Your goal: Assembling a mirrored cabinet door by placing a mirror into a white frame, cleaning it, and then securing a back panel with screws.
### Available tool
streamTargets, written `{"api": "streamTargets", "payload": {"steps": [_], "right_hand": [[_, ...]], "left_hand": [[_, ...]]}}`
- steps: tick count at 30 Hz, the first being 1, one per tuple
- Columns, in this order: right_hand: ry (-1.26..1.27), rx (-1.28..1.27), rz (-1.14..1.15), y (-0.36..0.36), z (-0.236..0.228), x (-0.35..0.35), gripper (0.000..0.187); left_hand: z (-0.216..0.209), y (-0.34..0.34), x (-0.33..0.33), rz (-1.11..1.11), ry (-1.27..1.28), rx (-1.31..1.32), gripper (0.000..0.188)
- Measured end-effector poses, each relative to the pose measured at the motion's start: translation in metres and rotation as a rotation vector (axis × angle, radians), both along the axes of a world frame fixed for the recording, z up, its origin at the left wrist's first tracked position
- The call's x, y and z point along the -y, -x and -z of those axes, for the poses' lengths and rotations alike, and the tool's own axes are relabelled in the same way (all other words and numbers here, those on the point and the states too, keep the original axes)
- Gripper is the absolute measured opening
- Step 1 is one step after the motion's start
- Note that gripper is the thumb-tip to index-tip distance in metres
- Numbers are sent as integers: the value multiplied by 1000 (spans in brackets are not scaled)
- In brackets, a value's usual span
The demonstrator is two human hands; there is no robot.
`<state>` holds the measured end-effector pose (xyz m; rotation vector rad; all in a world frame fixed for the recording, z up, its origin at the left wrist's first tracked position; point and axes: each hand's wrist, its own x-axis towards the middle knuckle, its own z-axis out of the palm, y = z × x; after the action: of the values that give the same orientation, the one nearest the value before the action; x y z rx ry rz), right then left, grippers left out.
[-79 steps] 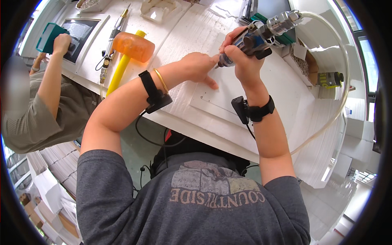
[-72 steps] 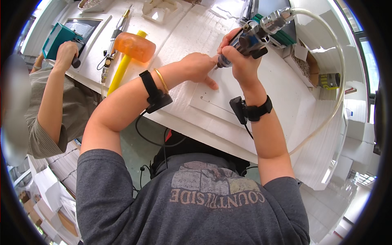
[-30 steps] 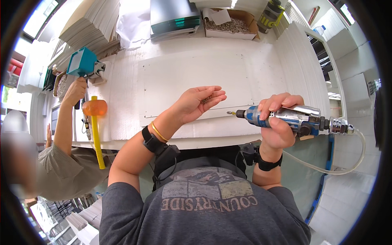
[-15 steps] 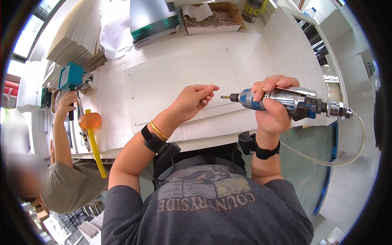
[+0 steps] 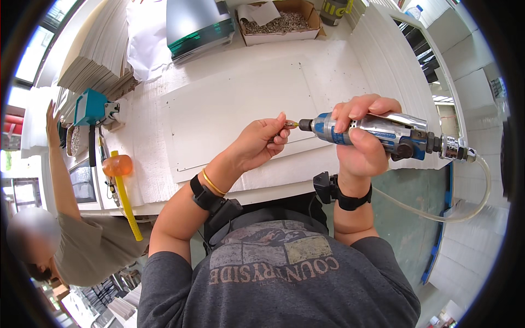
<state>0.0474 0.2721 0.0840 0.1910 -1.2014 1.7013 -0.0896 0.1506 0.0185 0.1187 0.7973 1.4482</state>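
My right hand (image 5: 363, 128) is wrapped around a silver and blue air screwdriver (image 5: 377, 131), held level above the table with its bit pointing left. A clear air hose (image 5: 484, 186) runs from the tool's rear end. My left hand (image 5: 265, 139) is closed in a pinch right at the bit (image 5: 296, 124). Whatever small piece sits between those fingertips is too small to make out. Below both hands lies a flat white panel (image 5: 229, 104) with small dark holes near its edges, on the white table covering (image 5: 136, 180).
At the back stand a cardboard box of small screws (image 5: 279, 30), a stack of dark glassy sheets (image 5: 199, 33) and a dark cup (image 5: 332, 12). To the left are a teal device (image 5: 90, 106), a yellow-handled mallet (image 5: 126, 202) and another person's arm (image 5: 60, 169).
The bit has come to my left fingertips, where a gap showed before. My right hand has shifted slightly left with the tool. The other person's hand has left the teal device, reaching farther away.
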Motion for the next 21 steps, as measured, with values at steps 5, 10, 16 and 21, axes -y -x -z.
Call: {"api": "streamTargets", "payload": {"steps": [5, 10, 16, 21], "right_hand": [[9, -9, -9, -1, 2, -3, 34], [12, -6, 28, 0, 1, 0, 33], [33, 9, 66, 0, 3, -1, 33], [122, 27, 146, 1, 9, -4, 34]], "left_hand": [[-3, -2, -1, -9, 0, -28, 31], [-9, -8, -5, -66, 42, -173, 32], [-12, -10, -8, -40, 81, -267, 33], [-7, -5, -10, -14, 85, -204, 35]]}}
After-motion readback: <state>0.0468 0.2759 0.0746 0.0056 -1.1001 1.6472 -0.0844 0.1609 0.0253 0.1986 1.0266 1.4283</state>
